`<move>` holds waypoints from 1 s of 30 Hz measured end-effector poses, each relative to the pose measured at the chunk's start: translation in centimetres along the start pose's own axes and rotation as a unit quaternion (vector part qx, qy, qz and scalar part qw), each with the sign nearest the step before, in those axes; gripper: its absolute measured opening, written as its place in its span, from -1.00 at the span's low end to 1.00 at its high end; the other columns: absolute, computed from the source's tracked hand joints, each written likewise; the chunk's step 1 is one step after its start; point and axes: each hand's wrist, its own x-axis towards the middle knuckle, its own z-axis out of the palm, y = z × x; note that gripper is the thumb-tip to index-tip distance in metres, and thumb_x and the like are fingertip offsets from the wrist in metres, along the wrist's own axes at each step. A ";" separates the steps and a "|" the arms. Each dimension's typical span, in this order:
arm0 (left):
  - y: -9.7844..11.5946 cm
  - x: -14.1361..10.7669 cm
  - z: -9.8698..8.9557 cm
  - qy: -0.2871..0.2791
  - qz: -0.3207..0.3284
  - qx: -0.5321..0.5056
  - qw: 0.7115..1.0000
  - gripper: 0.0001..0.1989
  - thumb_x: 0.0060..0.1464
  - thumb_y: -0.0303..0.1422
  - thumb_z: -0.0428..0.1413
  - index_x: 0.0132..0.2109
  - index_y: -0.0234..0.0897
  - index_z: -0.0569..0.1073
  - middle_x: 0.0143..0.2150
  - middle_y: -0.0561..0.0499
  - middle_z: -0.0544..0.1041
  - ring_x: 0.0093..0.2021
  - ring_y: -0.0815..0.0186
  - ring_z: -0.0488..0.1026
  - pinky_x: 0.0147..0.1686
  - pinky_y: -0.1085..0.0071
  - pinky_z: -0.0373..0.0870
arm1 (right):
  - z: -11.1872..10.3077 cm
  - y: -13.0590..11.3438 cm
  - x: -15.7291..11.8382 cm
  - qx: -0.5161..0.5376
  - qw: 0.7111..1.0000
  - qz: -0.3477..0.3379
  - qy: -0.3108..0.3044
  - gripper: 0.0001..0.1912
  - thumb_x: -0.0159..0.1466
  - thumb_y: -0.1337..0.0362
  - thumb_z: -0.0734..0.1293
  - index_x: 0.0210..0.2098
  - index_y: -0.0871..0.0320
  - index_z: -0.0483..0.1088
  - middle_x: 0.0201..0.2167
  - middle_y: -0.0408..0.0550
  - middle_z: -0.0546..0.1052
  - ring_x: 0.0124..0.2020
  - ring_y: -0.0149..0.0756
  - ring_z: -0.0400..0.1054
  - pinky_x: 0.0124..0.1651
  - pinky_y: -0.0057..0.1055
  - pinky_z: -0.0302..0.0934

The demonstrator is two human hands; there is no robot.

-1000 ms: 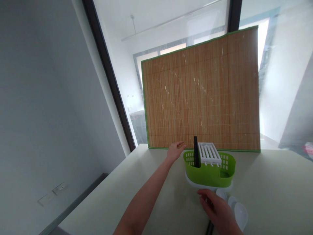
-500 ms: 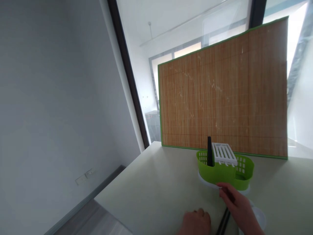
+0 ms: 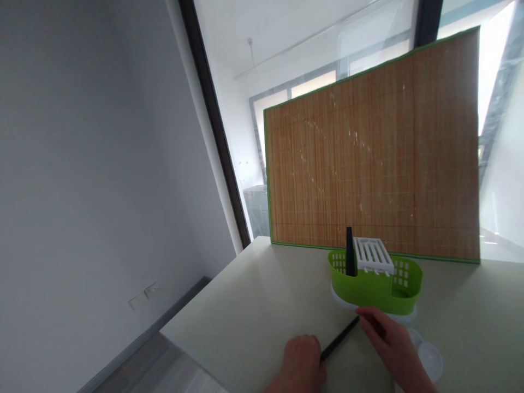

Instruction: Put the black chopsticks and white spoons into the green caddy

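Note:
My left hand (image 3: 301, 360) is closed around the near end of the black chopsticks (image 3: 339, 339), slanting up and to the right above the white table. At their far end, the fingertips of my right hand (image 3: 387, 341) are pinched together. Just beyond that hand stands a green plastic basket (image 3: 364, 290) with a white base. A white slatted rack (image 3: 373, 254) sits across its top. Dark sticks (image 3: 350, 251) stand upright in its left compartment.
Partly behind my right wrist lie white round pieces (image 3: 430, 361). A bamboo mat (image 3: 372, 153) with green edging stands upright at the table's (image 3: 245, 305) back, before a glass partition. A grey wall (image 3: 102, 164) rises on the left, past the table edge.
My left hand has moved left and is now gripping the chopsticks. They have swung from lying beneath my right hand to a slant between both hands. My right hand has shifted slightly left.

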 end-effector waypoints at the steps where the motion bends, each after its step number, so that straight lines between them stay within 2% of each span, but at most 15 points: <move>1: -0.6 -0.1 -0.2 0.017 -0.011 -0.015 1.000 -0.70 -0.10 -0.41 0.02 -0.20 -0.37 0.52 -0.20 -0.26 0.55 -0.16 0.00 0.48 -0.19 0.19 0.37 | 0.1 -0.2 0.0 -0.004 1.000 -0.003 -0.005 -0.70 0.23 0.04 0.19 -0.28 0.12 0.39 -0.46 -0.12 0.51 -0.46 -0.31 0.35 -0.37 -0.41 0.21; 4: -1.6 -0.3 -1.0 0.070 -0.021 -0.094 0.993 -0.80 -0.12 -0.37 0.05 -0.34 -0.30 0.52 -0.33 -0.11 0.57 -0.28 0.14 0.49 -0.29 0.33 0.35 | 0.8 -0.3 -0.2 -0.023 0.999 0.009 -0.042 -0.64 0.23 0.01 0.17 -0.49 0.13 0.34 -0.61 -0.18 0.38 -0.56 -0.37 0.23 -0.48 -0.43 0.10; 5: -1.5 -0.4 -1.3 0.086 -0.013 -0.131 0.988 -0.83 -0.12 -0.36 0.06 -0.36 -0.28 0.52 -0.37 -0.06 0.56 -0.33 0.20 0.48 -0.33 0.38 0.33 | 1.2 -0.3 -0.3 -0.017 0.998 0.016 -0.064 -0.62 0.24 -0.01 0.17 -0.50 0.14 0.34 -0.65 -0.21 0.32 -0.58 -0.39 0.19 -0.50 -0.44 0.06; 7: -0.8 -0.4 -1.5 0.108 0.012 -0.206 0.972 -0.86 -0.10 -0.35 0.07 -0.39 -0.27 0.50 -0.41 0.00 0.56 -0.40 0.30 0.46 -0.39 0.46 0.29 | 2.0 -0.5 -0.7 0.018 0.994 0.022 -0.109 -0.63 0.24 -0.01 0.18 -0.39 0.16 0.38 -0.67 -0.26 0.25 -0.60 -0.41 0.15 -0.54 -0.45 0.01; 9: 0.6 -0.2 -1.3 0.121 0.034 -0.260 0.958 -0.88 -0.08 -0.34 0.08 -0.42 -0.27 0.48 -0.44 0.03 0.55 -0.45 0.35 0.43 -0.44 0.49 0.27 | 2.6 -1.0 -1.0 0.064 0.989 0.018 -0.129 -0.63 0.24 0.00 0.20 -0.22 0.17 0.38 -0.64 -0.27 0.28 -0.58 -0.40 0.18 -0.52 -0.46 0.05; 10: 1.4 -0.1 -1.0 0.129 0.045 -0.278 0.951 -0.89 -0.08 -0.35 0.08 -0.42 -0.27 0.47 -0.45 0.03 0.54 -0.47 0.36 0.42 -0.46 0.50 0.26 | 2.7 -1.3 -1.1 0.083 0.988 0.012 -0.129 -0.64 0.25 0.01 0.19 -0.20 0.17 0.36 -0.61 -0.25 0.33 -0.55 -0.39 0.22 -0.49 -0.45 0.10; 13: 3.4 0.2 0.0 0.140 0.082 -0.328 0.931 -0.90 -0.05 -0.37 0.07 -0.39 -0.28 0.47 -0.45 0.04 0.54 -0.50 0.39 0.40 -0.48 0.52 0.26 | 2.1 -2.5 -1.1 0.112 0.985 -0.016 -0.127 -0.69 0.30 0.06 0.12 -0.28 0.15 0.33 -0.46 -0.14 0.44 -0.42 -0.34 0.31 -0.33 -0.41 0.21; 16: 4.0 0.5 0.2 0.118 0.132 -0.384 0.906 -0.88 -0.05 -0.41 0.09 -0.33 -0.25 0.51 -0.40 0.05 0.55 -0.47 0.40 0.42 -0.47 0.54 0.30 | 0.6 -3.2 -0.7 0.077 0.986 -0.052 -0.137 -0.70 0.34 0.12 0.06 -0.32 0.13 0.30 -0.45 -0.11 0.45 -0.40 -0.33 0.32 -0.31 -0.39 0.22; 18: 3.7 0.6 -0.7 0.126 0.154 -0.406 0.892 -0.87 -0.04 -0.39 0.12 -0.31 -0.23 0.54 -0.35 0.04 0.55 -0.43 0.39 0.44 -0.43 0.54 0.34 | -0.2 -3.4 -0.4 0.046 0.988 -0.075 -0.129 -0.73 0.34 0.15 0.06 -0.28 0.12 0.30 -0.39 -0.09 0.47 -0.35 -0.31 0.34 -0.26 -0.38 0.22; 22: 3.2 1.1 -4.0 0.195 0.139 -0.466 0.852 -0.83 -0.01 -0.30 0.14 -0.27 -0.26 0.54 -0.31 0.00 0.54 -0.45 0.41 0.41 -0.48 0.54 0.37 | -0.9 -3.2 -0.2 -0.001 0.987 -0.104 -0.119 -0.78 0.34 0.19 0.06 -0.25 0.10 0.28 -0.32 -0.07 0.47 -0.31 -0.31 0.35 -0.24 -0.39 0.22; 26: 3.8 2.1 -6.5 0.156 0.183 -0.549 0.801 -0.70 -0.03 -0.28 0.18 -0.12 -0.27 0.51 -0.24 -0.02 0.54 -0.49 0.45 0.37 -0.58 0.56 0.36 | -0.7 -3.1 -0.3 -0.033 0.982 -0.119 -0.141 -0.79 0.35 0.20 0.05 -0.25 0.10 0.26 -0.34 -0.08 0.46 -0.36 -0.32 0.34 -0.26 -0.39 0.21; 28: 4.3 2.5 -7.0 0.139 0.201 -0.563 0.789 -0.68 -0.04 -0.27 0.18 -0.10 -0.28 0.52 -0.25 -0.02 0.54 -0.50 0.46 0.36 -0.59 0.57 0.36 | -0.4 -3.1 -0.4 -0.035 0.980 -0.121 -0.156 -0.80 0.35 0.21 0.05 -0.23 0.10 0.25 -0.33 -0.08 0.46 -0.35 -0.32 0.34 -0.26 -0.39 0.21; 30: 4.7 2.7 -7.3 0.137 0.206 -0.562 0.789 -0.70 -0.04 -0.28 0.18 -0.12 -0.27 0.54 -0.29 -0.01 0.55 -0.51 0.45 0.36 -0.60 0.57 0.34 | -0.2 -3.1 -0.5 -0.040 0.977 -0.125 -0.167 -0.81 0.35 0.21 0.05 -0.23 0.10 0.24 -0.33 -0.09 0.45 -0.35 -0.32 0.34 -0.28 -0.40 0.20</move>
